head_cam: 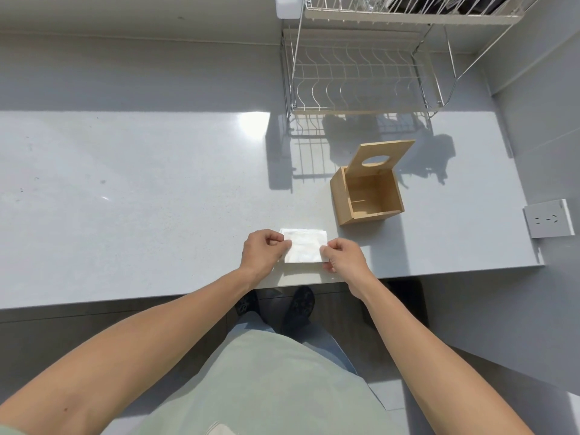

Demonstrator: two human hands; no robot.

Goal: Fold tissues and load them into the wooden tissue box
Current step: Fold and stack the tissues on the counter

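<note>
The left hand point(263, 251) and right hand point(343, 257) each pinch an opposite side edge of the folded white tissue point(303, 248) lying near the table point(141, 199) front edge, with the open-lidded, empty wooden tissue box point(365, 193) standing just beyond and a wire dish rack point(361, 80) behind.

Two hands: left point(263, 250), right point(345, 257). One folded tissue point(305, 246), with a second sheet edge showing under it; exact number unclear. One wooden box point(366, 196), one lid point(381, 157). One wire rack point(364, 70). One socket point(547, 218). One desk point(141, 199). Two shoes point(298, 306).
</note>
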